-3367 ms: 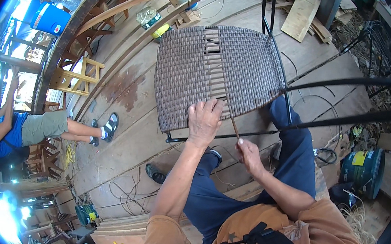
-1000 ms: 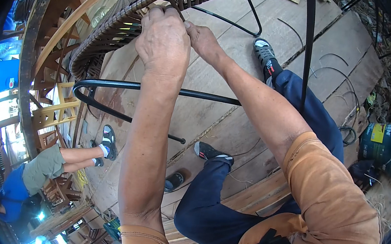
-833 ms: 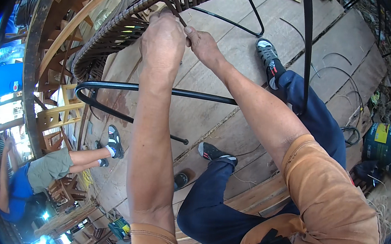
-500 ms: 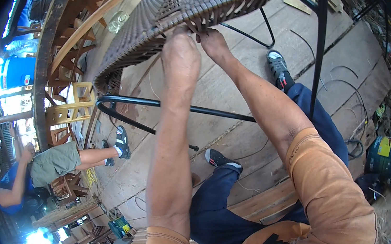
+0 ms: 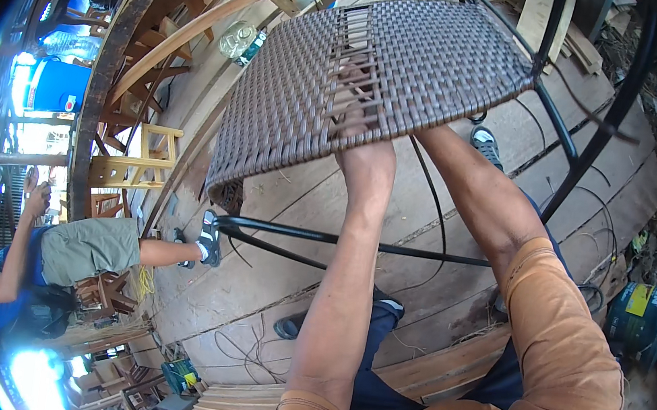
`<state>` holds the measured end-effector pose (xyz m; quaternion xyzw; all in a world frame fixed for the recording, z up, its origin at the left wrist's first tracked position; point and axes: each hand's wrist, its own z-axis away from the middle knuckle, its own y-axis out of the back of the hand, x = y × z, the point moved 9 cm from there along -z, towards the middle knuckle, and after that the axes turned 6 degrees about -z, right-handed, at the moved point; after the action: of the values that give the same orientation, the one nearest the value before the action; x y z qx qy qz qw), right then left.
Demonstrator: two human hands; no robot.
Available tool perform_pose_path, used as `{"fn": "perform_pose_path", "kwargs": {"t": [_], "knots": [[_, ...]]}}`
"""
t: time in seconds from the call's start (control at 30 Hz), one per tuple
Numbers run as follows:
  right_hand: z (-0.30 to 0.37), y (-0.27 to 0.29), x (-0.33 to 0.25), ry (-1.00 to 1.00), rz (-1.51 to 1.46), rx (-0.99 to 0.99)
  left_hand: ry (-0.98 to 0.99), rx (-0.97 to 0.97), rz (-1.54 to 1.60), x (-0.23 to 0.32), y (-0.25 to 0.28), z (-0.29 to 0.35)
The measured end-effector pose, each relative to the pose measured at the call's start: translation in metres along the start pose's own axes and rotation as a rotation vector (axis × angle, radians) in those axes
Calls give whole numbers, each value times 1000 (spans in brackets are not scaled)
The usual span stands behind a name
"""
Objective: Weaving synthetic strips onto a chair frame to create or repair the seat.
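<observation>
A brown woven seat on a black metal frame stands tilted before me, its broad face in view. An unfinished band of spaced strands with open gaps runs across its middle. My left hand reaches under the near edge at this band, and skin shows through the gaps. Its fingers are mostly covered by the weave. Farther right, my right hand goes beneath the same edge; only the wrist end of my right forearm shows. What either hand grips is hidden. A loose dark strand hangs below the seat.
Another loose strand sticks out on the right. Wooden planks lie by my legs; a dark green bucket stands right. At left are wooden frames, a blue cooler and a person in a blue shirt. Bottles stand behind the seat.
The seat's broad face has come into view, where it was seen more edge-on. My hands have gone from gripping at its near edge to underneath it. The other person's raised hand has shifted.
</observation>
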<state>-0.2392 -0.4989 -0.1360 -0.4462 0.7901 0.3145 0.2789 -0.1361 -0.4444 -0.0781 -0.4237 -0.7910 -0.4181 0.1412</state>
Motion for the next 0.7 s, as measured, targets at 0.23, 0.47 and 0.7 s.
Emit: {"fn": "perform_pose_path", "kwargs": {"t": [0.23, 0.47, 0.7], "knots": [[75, 34, -46, -229, 199, -252, 157, -142, 140, 5, 9, 41], [203, 206, -158, -696, -160, 377, 139, -138, 136, 11, 19, 71], [239, 233, -144, -761, -74, 281, 299, -20, 333, 0, 23, 133]]}}
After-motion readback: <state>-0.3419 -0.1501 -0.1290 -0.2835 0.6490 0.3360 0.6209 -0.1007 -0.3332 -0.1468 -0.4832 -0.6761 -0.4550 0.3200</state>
